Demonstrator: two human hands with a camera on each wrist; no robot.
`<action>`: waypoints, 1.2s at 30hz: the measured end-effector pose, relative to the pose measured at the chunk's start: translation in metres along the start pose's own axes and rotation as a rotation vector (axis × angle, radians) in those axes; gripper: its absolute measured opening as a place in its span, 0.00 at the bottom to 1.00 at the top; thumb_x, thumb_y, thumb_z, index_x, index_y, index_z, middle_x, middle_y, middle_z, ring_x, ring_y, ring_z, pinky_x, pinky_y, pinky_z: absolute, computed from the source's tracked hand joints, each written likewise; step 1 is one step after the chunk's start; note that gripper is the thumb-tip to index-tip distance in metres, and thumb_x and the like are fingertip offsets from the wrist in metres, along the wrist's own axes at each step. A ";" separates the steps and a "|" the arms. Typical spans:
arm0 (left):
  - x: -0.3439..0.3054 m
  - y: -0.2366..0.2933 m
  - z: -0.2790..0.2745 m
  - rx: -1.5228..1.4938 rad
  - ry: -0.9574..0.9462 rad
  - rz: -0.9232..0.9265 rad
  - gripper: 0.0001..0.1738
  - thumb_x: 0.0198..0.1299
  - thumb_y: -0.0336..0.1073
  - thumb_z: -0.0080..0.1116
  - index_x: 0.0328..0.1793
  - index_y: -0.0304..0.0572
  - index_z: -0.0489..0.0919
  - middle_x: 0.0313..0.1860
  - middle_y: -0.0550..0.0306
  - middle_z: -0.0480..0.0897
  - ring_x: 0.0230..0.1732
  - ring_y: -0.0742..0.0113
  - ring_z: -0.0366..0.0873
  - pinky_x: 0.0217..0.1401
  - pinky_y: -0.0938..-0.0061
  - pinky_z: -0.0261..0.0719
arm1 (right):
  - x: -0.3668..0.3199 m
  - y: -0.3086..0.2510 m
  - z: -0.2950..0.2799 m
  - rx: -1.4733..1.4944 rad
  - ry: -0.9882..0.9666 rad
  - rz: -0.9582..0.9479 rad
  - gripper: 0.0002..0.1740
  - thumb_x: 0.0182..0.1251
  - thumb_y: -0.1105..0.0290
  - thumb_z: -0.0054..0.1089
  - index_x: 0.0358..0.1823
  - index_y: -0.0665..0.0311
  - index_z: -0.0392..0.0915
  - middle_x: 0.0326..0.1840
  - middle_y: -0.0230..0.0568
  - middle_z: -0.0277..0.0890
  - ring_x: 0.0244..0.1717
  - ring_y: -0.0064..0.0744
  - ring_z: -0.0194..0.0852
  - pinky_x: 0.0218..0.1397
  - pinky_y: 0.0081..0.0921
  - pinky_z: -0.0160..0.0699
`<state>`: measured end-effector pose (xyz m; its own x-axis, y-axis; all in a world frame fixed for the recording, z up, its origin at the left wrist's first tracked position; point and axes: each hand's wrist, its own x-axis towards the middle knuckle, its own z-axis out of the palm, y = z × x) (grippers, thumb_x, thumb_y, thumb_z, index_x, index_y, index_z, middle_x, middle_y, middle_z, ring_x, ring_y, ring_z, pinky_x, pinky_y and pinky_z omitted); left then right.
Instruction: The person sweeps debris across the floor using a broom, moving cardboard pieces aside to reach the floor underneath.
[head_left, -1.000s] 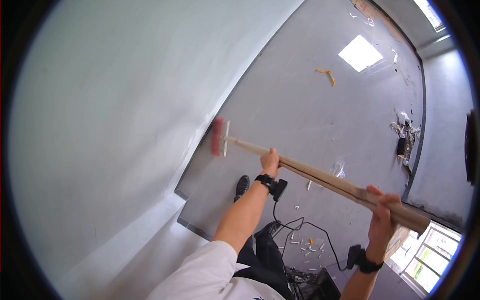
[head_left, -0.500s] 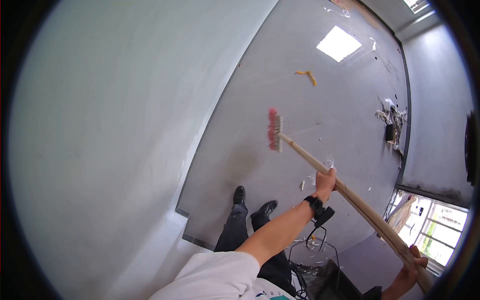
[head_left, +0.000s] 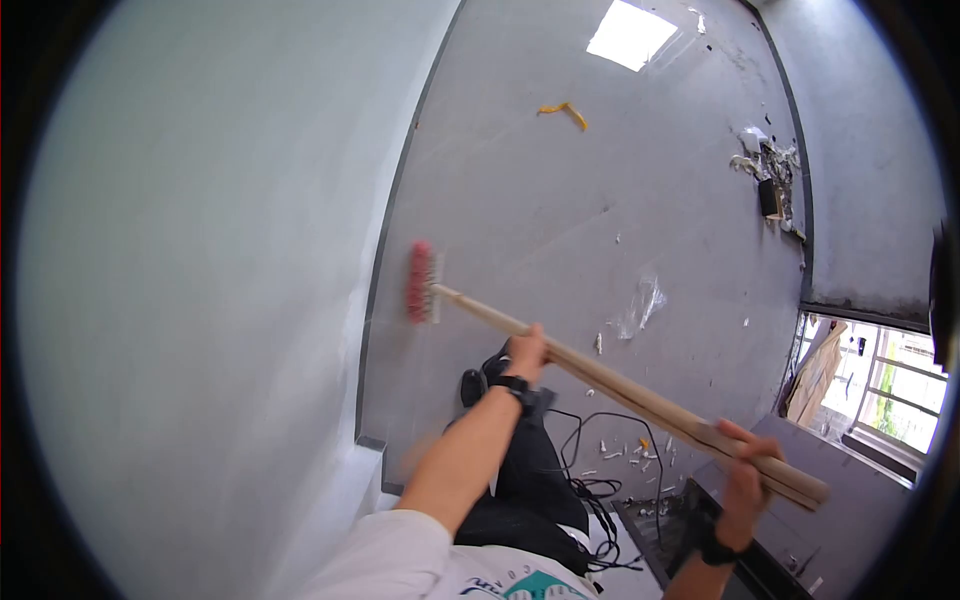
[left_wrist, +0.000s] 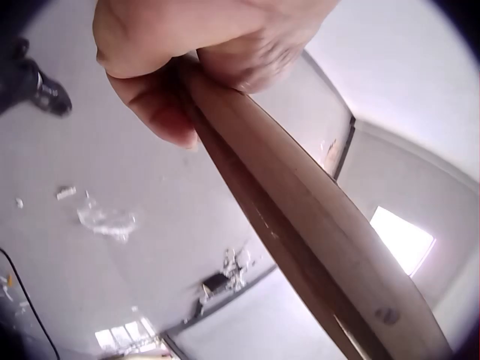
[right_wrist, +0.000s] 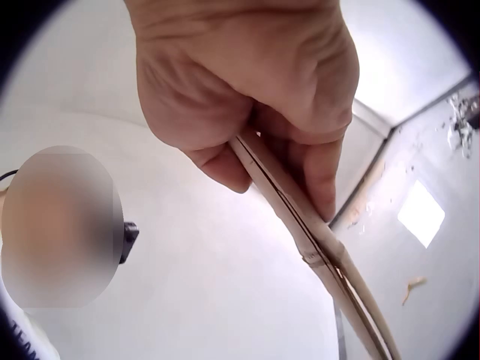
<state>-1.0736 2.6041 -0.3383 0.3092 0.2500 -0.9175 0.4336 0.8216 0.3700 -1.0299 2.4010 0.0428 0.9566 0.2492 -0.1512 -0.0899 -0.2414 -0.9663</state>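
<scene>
A broom with red bristles (head_left: 418, 284) and a pale head is on the left of the head view, close to the wall's dark skirting. Its long bamboo handle (head_left: 625, 385) slants down to the right, a lengthwise split running along it. Partway down, my left hand (head_left: 527, 354) grips the handle, fingers curled round it in the left wrist view. Near the handle's far end my right hand (head_left: 745, 478) holds on, blurred in the head view. In the right wrist view its thumb and fingers wrap the split bamboo (right_wrist: 319, 251).
A pale wall (head_left: 230, 250) runs along the left. On the grey floor lie a yellow strip (head_left: 566, 112), clear plastic film (head_left: 642, 305), white scraps (head_left: 615, 455) and a debris pile with a dark block (head_left: 769, 198). Black cables (head_left: 600, 490) trail beside my legs.
The broom head swung right, away from the left wall, then back left close to it. Both hands moved with the handle and kept their grip. The view has shifted somewhat.
</scene>
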 end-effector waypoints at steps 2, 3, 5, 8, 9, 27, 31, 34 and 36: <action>-0.001 -0.025 0.084 0.037 -0.144 -0.029 0.19 0.55 0.43 0.52 0.36 0.28 0.71 0.28 0.50 0.76 0.27 0.61 0.78 0.21 0.67 0.80 | 0.003 -0.027 -0.027 -0.142 0.114 -0.078 0.11 0.51 0.69 0.55 0.34 0.66 0.68 0.45 0.68 0.74 0.49 0.50 0.74 0.59 0.40 0.66; -0.008 -0.036 0.132 0.066 -0.149 -0.046 0.22 0.54 0.44 0.53 0.39 0.25 0.72 0.33 0.45 0.77 0.33 0.60 0.79 0.22 0.65 0.80 | 0.008 -0.043 -0.041 -0.224 0.152 -0.107 0.11 0.52 0.68 0.55 0.34 0.66 0.68 0.45 0.68 0.74 0.49 0.49 0.74 0.59 0.40 0.66; -0.004 -0.070 0.208 0.127 -0.246 -0.006 0.27 0.53 0.44 0.54 0.44 0.18 0.71 0.39 0.39 0.78 0.38 0.54 0.80 0.26 0.61 0.82 | 0.016 -0.070 -0.059 -0.254 0.239 -0.101 0.11 0.53 0.67 0.53 0.36 0.64 0.67 0.47 0.65 0.73 0.52 0.48 0.72 0.62 0.40 0.63; -0.071 -0.007 0.257 0.140 -0.336 -0.107 0.28 0.54 0.44 0.55 0.46 0.18 0.71 0.37 0.42 0.78 0.34 0.56 0.80 0.28 0.61 0.83 | 0.016 -0.100 -0.092 -0.294 0.284 -0.121 0.12 0.54 0.65 0.52 0.36 0.61 0.65 0.47 0.62 0.73 0.55 0.47 0.69 0.64 0.41 0.59; -0.075 -0.010 0.272 0.158 -0.324 -0.080 0.28 0.55 0.45 0.54 0.46 0.19 0.71 0.36 0.43 0.79 0.32 0.57 0.80 0.29 0.61 0.83 | 0.017 -0.108 -0.101 -0.330 0.236 -0.146 0.12 0.53 0.64 0.53 0.36 0.61 0.65 0.47 0.63 0.73 0.55 0.47 0.69 0.64 0.42 0.59; -0.012 0.143 0.010 -0.312 0.197 -0.024 0.16 0.57 0.44 0.52 0.39 0.37 0.69 0.31 0.53 0.74 0.30 0.60 0.77 0.27 0.66 0.79 | 0.244 -0.076 0.069 0.151 -0.323 0.148 0.08 0.51 0.76 0.50 0.34 0.66 0.71 0.42 0.55 0.78 0.46 0.35 0.73 0.56 0.29 0.66; 0.026 0.185 -0.010 -0.529 0.180 -0.068 0.14 0.58 0.44 0.50 0.37 0.39 0.68 0.25 0.56 0.72 0.25 0.65 0.74 0.24 0.72 0.74 | 0.289 -0.092 0.144 0.064 -0.470 0.073 0.07 0.51 0.74 0.53 0.34 0.66 0.72 0.41 0.54 0.79 0.42 0.31 0.74 0.48 0.26 0.69; 0.022 0.202 0.011 -0.518 0.197 -0.002 0.16 0.56 0.43 0.52 0.38 0.36 0.68 0.30 0.55 0.73 0.24 0.63 0.74 0.23 0.70 0.77 | 0.283 -0.120 0.144 -0.020 -0.379 0.035 0.08 0.51 0.71 0.55 0.32 0.65 0.72 0.40 0.55 0.79 0.40 0.32 0.75 0.46 0.27 0.71; 0.028 0.230 0.035 -0.515 0.217 -0.023 0.17 0.56 0.43 0.52 0.38 0.35 0.68 0.30 0.54 0.73 0.25 0.62 0.75 0.25 0.68 0.78 | 0.296 -0.125 0.149 -0.057 -0.304 0.015 0.08 0.50 0.70 0.56 0.31 0.65 0.71 0.40 0.56 0.79 0.40 0.33 0.76 0.47 0.28 0.71</action>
<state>-0.9361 2.7819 -0.2736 0.0993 0.2840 -0.9537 -0.0481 0.9586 0.2805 -0.7769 2.6442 0.0876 0.8275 0.5127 -0.2290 -0.0794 -0.2968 -0.9516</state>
